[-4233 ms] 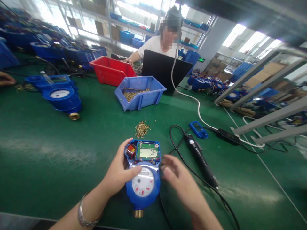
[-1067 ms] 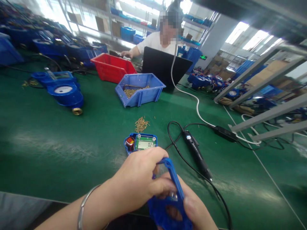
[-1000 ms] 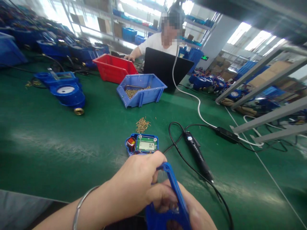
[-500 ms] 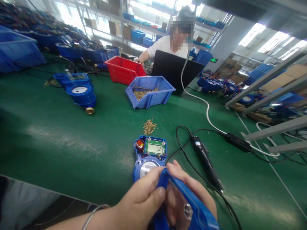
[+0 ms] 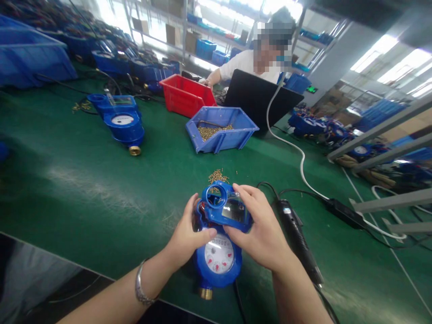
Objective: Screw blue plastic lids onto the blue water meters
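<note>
A blue water meter (image 5: 219,254) with a white dial and a brass fitting lies on the green table before me. My right hand (image 5: 261,225) grips a blue plastic cover (image 5: 216,216) with a round ring and a clear window, fingers at its far edge and thumb at its near edge. The cover sits tilted over the meter's electronics housing and hides most of it. At the left side, my left hand (image 5: 187,236) is wrapped round the meter, its thumb at the dial's upper edge. Small brass screws (image 5: 218,175) lie in a pile just beyond the cover.
A black electric screwdriver (image 5: 300,243) with its cable lies to the right. Beyond stand a blue bin (image 5: 232,139) of screws, a red bin (image 5: 184,101) and a black laptop (image 5: 259,96). Another water meter (image 5: 123,128) rests at left. A co-worker (image 5: 239,65) sits opposite.
The blue cover has moved from near my body out over the meter's housing, hiding the display. My left hand has gone from the cover to the meter's left side.
</note>
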`<state>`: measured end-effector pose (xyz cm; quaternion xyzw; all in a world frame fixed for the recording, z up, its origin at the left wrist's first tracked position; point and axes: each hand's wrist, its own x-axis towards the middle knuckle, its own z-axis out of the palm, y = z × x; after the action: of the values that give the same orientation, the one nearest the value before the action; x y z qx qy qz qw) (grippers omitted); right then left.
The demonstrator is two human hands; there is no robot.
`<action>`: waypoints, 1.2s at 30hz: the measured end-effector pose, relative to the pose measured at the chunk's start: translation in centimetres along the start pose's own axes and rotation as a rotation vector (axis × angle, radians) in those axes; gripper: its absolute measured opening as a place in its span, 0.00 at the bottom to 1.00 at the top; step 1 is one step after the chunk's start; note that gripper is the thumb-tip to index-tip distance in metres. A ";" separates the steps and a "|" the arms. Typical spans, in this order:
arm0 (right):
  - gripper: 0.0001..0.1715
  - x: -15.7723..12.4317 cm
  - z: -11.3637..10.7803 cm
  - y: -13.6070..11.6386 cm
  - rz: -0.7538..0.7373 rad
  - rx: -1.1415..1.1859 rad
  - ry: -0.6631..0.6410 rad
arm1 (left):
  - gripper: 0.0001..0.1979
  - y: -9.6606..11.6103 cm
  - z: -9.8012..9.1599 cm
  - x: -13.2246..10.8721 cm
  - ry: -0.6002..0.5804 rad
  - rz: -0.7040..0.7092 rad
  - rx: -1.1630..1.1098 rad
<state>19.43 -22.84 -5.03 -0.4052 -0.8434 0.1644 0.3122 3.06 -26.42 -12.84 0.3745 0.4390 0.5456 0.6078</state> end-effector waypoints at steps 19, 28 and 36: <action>0.34 0.4 0.1 0.4 0.033 -0.032 -0.233 | 0.43 -0.3 -0.2 0.2 -0.154 -0.025 -0.188; 0.34 0.1 0.2 0.6 0.103 -0.015 -0.281 | 0.40 0.0 -0.2 0.2 -0.157 -0.014 -0.173; 0.34 -0.7 0.6 1.1 0.118 0.070 -0.246 | 0.29 1.9 1.7 0.2 0.056 -0.085 -0.089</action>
<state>20.03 -22.72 -6.35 -0.4200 -0.8436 0.2601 0.2103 3.99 -25.89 -10.55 0.3128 0.4468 0.5486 0.6337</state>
